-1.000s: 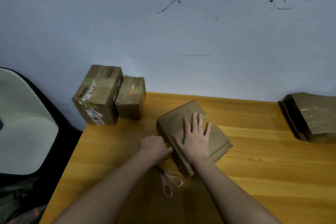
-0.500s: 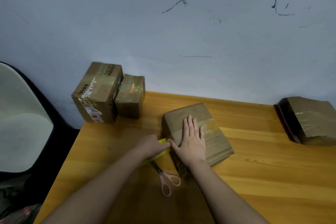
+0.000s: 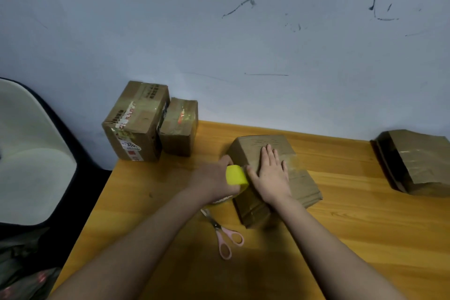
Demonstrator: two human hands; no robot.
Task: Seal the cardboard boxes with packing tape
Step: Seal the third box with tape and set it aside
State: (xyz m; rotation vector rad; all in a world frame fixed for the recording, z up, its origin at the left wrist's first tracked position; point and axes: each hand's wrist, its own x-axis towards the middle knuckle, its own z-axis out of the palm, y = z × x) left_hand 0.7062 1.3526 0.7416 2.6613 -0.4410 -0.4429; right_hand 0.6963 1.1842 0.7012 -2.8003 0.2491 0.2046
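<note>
lying under the flat right hand [image 3: 271, 174]: box [image 3: 272, 178], on the table [image 3: 365, 226], fingers [image 3: 267, 156] spread wide and pressing down. wrapped around the yellow tape [image 3: 236, 175]: left hand [image 3: 214, 180], fingers curled tight, right beside the right thumb, at the box's left edge. near the left wrist: scissors [image 3: 225, 236]. probably a light, stiff box, a bit slick where taped, likely to slide if not pinned. best held flat on top. tape sticky, so best gripped by the roll.
</note>
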